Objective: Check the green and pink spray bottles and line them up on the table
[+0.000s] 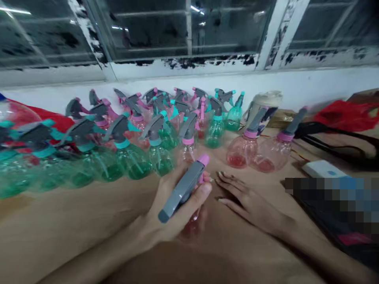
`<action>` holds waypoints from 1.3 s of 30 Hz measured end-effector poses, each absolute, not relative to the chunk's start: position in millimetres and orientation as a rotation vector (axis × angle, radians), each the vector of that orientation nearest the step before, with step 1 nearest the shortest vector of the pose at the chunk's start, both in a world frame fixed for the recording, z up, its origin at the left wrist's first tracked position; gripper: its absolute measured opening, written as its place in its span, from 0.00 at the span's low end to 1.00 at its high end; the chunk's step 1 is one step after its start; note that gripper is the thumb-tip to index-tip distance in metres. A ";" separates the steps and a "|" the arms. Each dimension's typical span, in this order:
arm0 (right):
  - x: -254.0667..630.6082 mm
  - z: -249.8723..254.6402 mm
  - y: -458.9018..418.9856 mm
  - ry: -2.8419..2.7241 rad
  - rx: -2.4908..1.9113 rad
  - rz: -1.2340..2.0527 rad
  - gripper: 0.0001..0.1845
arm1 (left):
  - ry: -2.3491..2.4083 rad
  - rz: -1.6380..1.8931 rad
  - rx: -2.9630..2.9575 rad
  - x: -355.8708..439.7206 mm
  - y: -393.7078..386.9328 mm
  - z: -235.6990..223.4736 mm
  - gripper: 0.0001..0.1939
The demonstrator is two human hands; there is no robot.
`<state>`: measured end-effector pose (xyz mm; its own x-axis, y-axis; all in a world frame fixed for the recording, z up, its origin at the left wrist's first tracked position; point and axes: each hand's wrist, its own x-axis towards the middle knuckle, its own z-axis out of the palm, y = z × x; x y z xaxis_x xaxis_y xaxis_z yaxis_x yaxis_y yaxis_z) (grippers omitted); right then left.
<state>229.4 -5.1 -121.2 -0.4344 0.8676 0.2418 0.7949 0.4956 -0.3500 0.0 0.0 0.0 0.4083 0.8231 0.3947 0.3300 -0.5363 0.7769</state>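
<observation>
Near the middle of the table, my left hand (pixel 174 205) is wrapped round the neck of a spray bottle (pixel 185 187) with a grey head, a pink nozzle and a pink trigger. Its clear body, partly hidden under the hand, shows pinkish-red liquid low down. To the right of it, my right hand (pixel 247 199) lies palm down on the table, fingers stretched out, with nothing in it. The fingertips point toward the bottle but stay a little apart from it. Two pink-collared spray bottles, one of them a tilted-looking bottle (pixel 276 152), stand just beyond my right hand.
Several green spray bottles (pixel 134 159) line the left and back, with pink ones among them. A white tub (pixel 263 106) stands by the wall. Right of it lie a red plastic bag (pixel 345 116), black straps (pixel 334 136), a small white box (pixel 324 169) and a dark, partly pixelated object (pixel 328 221).
</observation>
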 end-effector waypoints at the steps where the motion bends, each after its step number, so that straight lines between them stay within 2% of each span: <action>1: 229.1 -121.7 -5.3 -2.343 -1.377 0.260 0.29 | 0.982 1.026 2.068 -0.3 0.7 -0.2 0.05; 9: 227.8 -121.8 -5.9 -2.304 -1.342 0.275 0.28 | 1.005 1.006 2.069 -3.0 2.0 -3.6 0.07; 15: 229.7 -116.5 -6.7 -2.298 -1.323 0.321 0.33 | 0.979 1.080 2.038 1.9 1.7 -8.7 0.10; 20: 221.8 -98.3 -17.6 -2.232 -1.238 0.414 0.34 | 0.906 1.092 2.023 7.9 5.1 -14.8 0.18; 23: 208.3 -83.3 -32.7 -2.170 -1.232 0.494 0.34 | 0.856 1.100 2.032 9.0 7.6 -19.7 0.17; 26: 192.1 -73.8 -46.9 -2.117 -1.226 0.532 0.40 | 0.799 1.114 1.992 13.0 9.4 -24.2 0.15; 34: 171.1 -72.7 -46.5 -1.909 -1.401 0.243 0.40 | 0.823 1.174 2.009 51.7 12.1 -24.8 0.15; 36: 174.0 -70.8 -43.7 -1.923 -1.393 0.173 0.38 | 0.813 1.145 2.037 55.4 12.8 -20.4 0.19; 39: 181.3 -65.6 -40.1 -1.969 -1.379 0.081 0.33 | 0.835 1.049 2.080 48.1 13.3 -18.4 0.30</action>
